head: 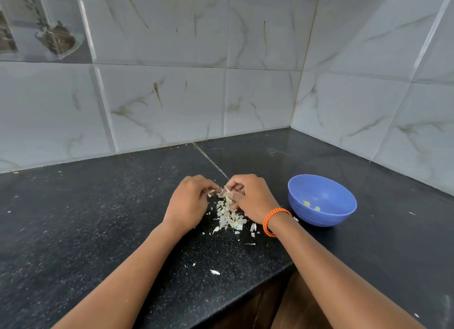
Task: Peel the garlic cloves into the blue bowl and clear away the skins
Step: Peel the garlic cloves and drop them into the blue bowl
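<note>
My left hand (189, 203) and my right hand (250, 196) meet over the black counter, fingers curled toward each other. Between their fingertips they pinch a small garlic clove (224, 192) with pale skin flaking off it. A heap of white garlic skins (229, 218) lies right under and in front of the hands. The blue bowl (344, 213) stands to the right of my right hand, with a few peeled yellowish cloves (310, 205) at its bottom. An orange braided band circles my right wrist.
The black speckled counter (98, 230) runs into a tiled corner at the back right. Its front edge (258, 287) cuts diagonally below my arms, with brown cabinet fronts beneath. Stray skin bits (215, 271) lie near that edge.
</note>
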`<state>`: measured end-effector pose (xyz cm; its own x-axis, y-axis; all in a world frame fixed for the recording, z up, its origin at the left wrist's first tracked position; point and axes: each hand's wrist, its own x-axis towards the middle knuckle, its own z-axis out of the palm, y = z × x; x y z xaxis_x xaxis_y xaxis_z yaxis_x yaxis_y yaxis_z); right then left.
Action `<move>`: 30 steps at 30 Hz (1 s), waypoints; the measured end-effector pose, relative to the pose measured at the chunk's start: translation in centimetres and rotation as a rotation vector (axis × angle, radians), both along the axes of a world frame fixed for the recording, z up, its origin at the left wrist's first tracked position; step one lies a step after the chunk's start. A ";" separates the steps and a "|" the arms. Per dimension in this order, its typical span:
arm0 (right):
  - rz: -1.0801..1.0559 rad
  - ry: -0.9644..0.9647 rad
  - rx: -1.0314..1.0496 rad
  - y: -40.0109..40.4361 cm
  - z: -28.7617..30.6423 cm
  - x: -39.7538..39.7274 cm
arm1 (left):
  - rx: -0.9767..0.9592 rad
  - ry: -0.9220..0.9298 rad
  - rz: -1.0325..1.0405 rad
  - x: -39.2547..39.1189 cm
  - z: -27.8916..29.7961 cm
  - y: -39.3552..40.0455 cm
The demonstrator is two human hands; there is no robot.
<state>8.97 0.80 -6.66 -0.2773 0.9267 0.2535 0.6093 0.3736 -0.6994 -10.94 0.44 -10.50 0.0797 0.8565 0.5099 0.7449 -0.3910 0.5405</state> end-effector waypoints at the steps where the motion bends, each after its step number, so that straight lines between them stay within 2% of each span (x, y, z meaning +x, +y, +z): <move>1: -0.003 0.030 -0.013 0.0 0.1 0.2 | -0.013 -0.019 -0.030 0.1 0.1 -0.1; 6: -0.030 0.049 -0.049 0.1 0.0 1.1 | -0.066 0.003 -0.148 0.5 0.2 -0.5; 9: -0.038 -0.069 -0.006 -0.1 -0.1 1.6 | -0.088 0.103 -0.159 0.8 0.2 -0.9; 11: -0.033 -0.213 0.029 -0.3 -0.1 2.0 | -0.107 0.154 -0.180 0.9 0.1 -1.1; 13: -0.001 -0.313 0.001 -0.7 0.2 2.4 | -0.124 0.151 -0.196 1.1 0.1 -1.1; 18: 0.117 -0.409 -0.092 -1.5 0.5 3.0 | -0.147 0.086 -0.180 0.9 0.1 -1.0; 25: 0.059 -0.332 0.059 -1.6 -0.7 1.6 | -0.133 0.136 -0.127 0.6 0.1 -1.0; 30: 0.021 -0.182 0.047 -1.0 -0.6 1.4 | -0.133 0.125 -0.055 0.2 0.3 -0.9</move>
